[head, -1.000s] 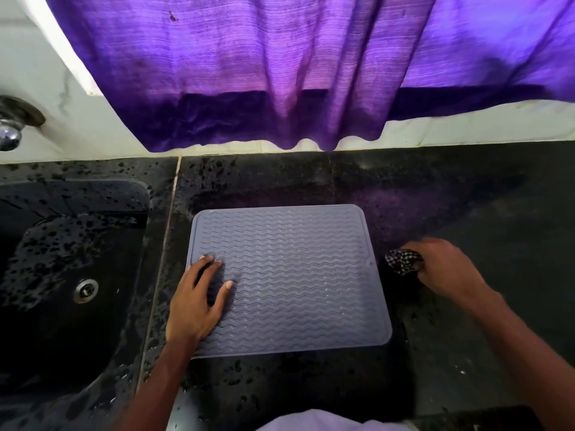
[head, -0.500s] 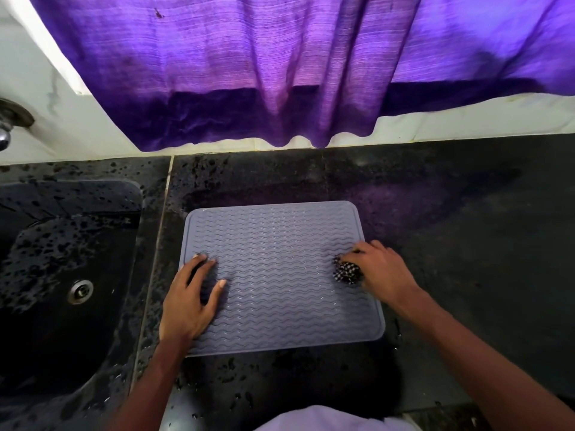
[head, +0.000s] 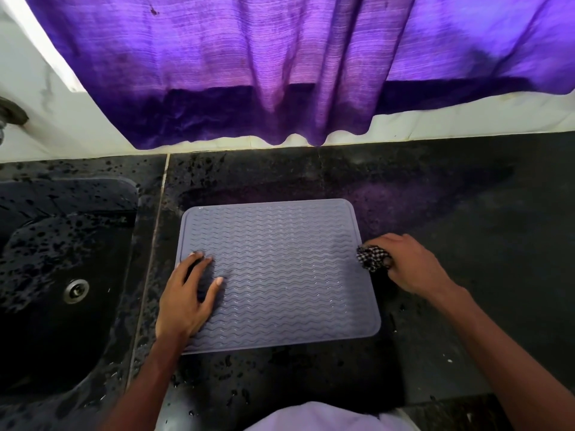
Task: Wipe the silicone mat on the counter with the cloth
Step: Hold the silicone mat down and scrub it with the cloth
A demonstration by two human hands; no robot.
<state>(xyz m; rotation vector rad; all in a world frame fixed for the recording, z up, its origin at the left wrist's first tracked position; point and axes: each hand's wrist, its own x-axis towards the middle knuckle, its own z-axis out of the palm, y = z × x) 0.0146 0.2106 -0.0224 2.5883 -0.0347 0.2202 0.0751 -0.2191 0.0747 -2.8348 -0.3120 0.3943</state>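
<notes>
A grey silicone mat (head: 280, 269) with a wavy ribbed surface lies flat on the black counter (head: 466, 244). My left hand (head: 186, 293) presses down on the mat's left side with fingers spread. My right hand (head: 410, 262) grips a small bunched black-and-white checked cloth (head: 371, 258) at the mat's right edge, about halfway along it. The cloth sits partly on the mat's rim and partly over the counter.
A black sink (head: 62, 275) with a metal drain (head: 76, 290) lies to the left, wet with droplets. A purple curtain (head: 280, 73) hangs over the back wall. A tap fitting (head: 9, 115) shows at the far left. The counter stretches right of the mat.
My right hand swept the cloth from the counter onto the mat's right part, then back out to the mat's right edge. My left hand stayed pressed on the mat.
</notes>
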